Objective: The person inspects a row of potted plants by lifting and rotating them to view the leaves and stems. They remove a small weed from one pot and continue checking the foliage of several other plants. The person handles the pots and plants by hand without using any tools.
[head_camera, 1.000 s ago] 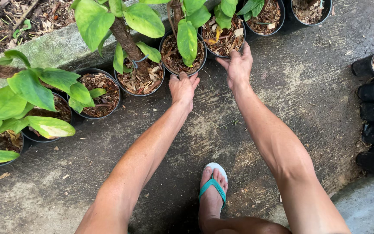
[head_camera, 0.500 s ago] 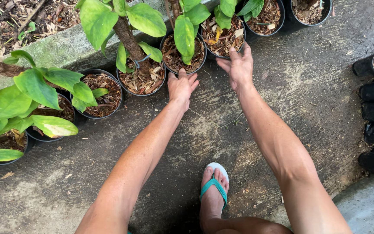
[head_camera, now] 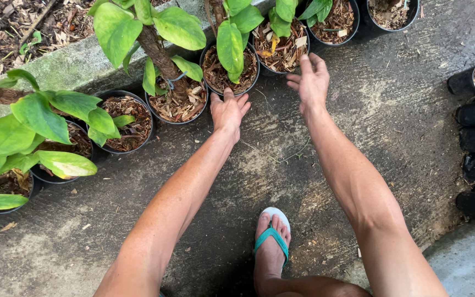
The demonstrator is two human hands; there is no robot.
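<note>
A row of black potted plants lines the concrete floor (head_camera: 314, 181) below a mossy curb (head_camera: 67, 63). The left hand (head_camera: 228, 109) rests spread on the near rim of one black pot (head_camera: 230, 82); the right hand (head_camera: 311, 82), open and empty, reaches toward the neighbouring pot (head_camera: 284, 52). Judging by this, the grasp is just starting: both hands must close on a rim.

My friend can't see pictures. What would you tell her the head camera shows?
Two bare arms reach down to black plant pots lined along a concrete kerb: the left hand touches the rim of a leafy pot, and the right hand, open, is beside the next pot. A foot in a teal flip-flop stands on the concrete ground.
</note>
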